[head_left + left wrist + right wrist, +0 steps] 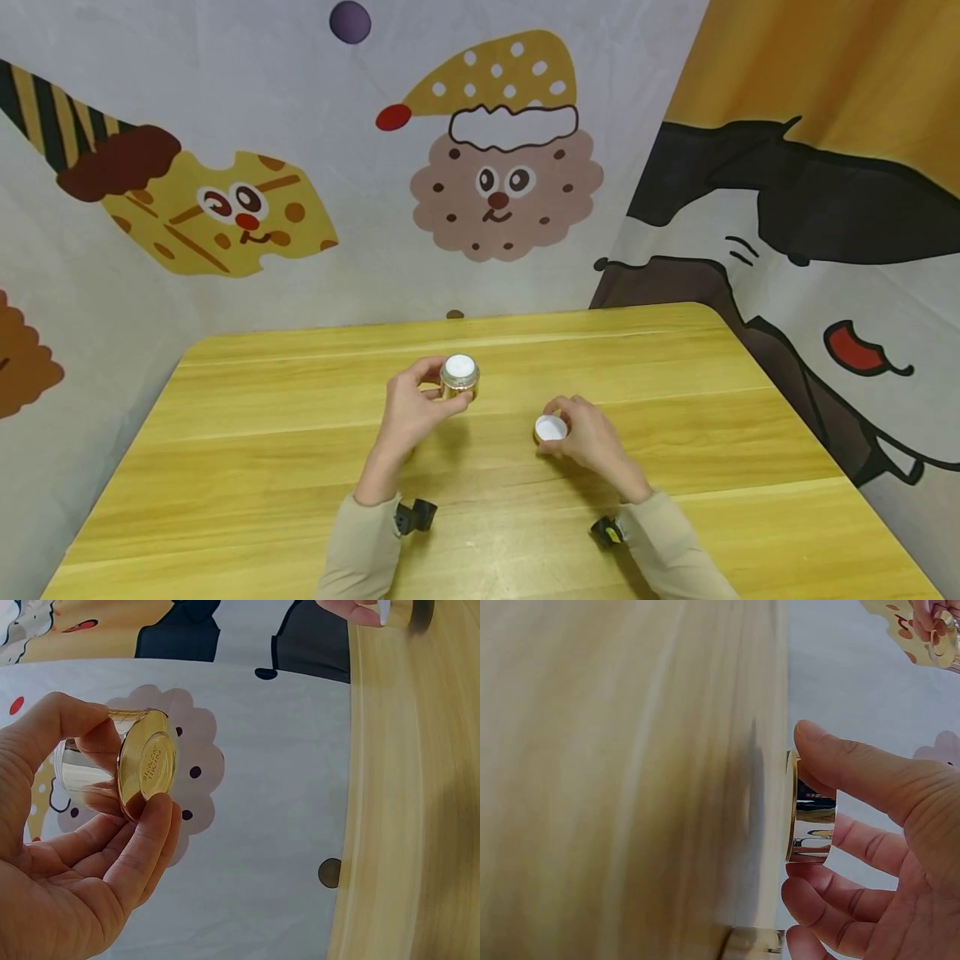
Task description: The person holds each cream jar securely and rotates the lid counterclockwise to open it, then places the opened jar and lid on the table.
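My left hand (412, 408) holds a small gold cosmetic jar (459, 386) above the table, thumb on one side and fingers on the other. Its top faces the head camera and shows a white round surface; whether that is cream or an inner cover I cannot tell. In the left wrist view the jar's gold base (150, 769) bears small printed characters. Lower and to the right, my right hand (592, 437) pinches the jar's gold lid (814, 817) between thumb and fingers. The lid's white inside (551, 428) faces up in the head view.
Both hands are over a yellow wood-grain table (247, 467). A cloth wall with cartoon prints (506, 192) stands behind it. Part of a gold-coloured thing (754, 943) shows at the right wrist view's bottom edge; its kind is unclear. Wrist cameras (416, 517) sit at the cuffs.
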Available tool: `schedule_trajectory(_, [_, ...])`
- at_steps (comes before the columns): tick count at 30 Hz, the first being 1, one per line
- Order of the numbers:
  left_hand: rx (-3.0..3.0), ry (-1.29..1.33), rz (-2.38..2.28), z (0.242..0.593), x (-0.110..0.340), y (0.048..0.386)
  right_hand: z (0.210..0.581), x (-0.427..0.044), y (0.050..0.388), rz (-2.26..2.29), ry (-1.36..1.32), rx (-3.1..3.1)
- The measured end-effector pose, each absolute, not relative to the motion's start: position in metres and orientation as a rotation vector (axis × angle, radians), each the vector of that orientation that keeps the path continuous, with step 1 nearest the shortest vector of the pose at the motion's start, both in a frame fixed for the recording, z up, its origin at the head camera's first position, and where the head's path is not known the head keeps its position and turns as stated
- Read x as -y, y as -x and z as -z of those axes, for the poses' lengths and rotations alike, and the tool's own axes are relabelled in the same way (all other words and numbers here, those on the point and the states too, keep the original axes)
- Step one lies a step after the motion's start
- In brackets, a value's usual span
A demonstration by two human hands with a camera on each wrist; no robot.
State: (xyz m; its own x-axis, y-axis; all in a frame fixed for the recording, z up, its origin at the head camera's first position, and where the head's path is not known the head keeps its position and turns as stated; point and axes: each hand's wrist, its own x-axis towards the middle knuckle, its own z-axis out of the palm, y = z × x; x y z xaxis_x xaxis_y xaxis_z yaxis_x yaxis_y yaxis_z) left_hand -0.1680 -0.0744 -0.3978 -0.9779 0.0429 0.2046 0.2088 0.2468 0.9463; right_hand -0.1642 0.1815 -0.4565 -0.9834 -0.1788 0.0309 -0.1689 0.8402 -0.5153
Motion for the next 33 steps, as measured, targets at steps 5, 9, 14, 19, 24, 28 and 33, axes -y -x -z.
schedule_trajectory(5, [2.374,0.249,1.823,0.3974,0.0737,0.1682,0.4606,-0.1817,0.1651,0.802,0.278,-2.984])
schedule_trajectory(9, [2.375,0.255,1.819,0.3973,0.0734,0.1684,0.4611,-0.1817,0.1652,0.781,0.275,-2.974])
schedule_trajectory(14, [2.373,0.26,1.819,0.3968,0.0734,0.1678,0.4608,-0.182,0.1654,0.76,0.283,-2.955])
schedule_trajectory(19, [2.366,0.262,1.823,0.3976,0.074,0.1675,0.4602,-0.182,0.1656,0.75,0.292,-2.939])
schedule_trajectory(24, [2.384,0.257,1.816,0.3988,0.0747,0.1667,0.46,-0.1817,0.1661,0.732,0.299,-2.942])
schedule_trajectory(28, [2.414,0.248,1.79,0.4001,0.0751,0.1668,0.4604,-0.1821,0.1664,0.721,0.299,-2.947])
schedule_trajectory(33, [2.442,0.241,1.741,0.4019,0.0745,0.1674,0.4599,-0.1821,0.1667,0.721,0.291,-2.941])
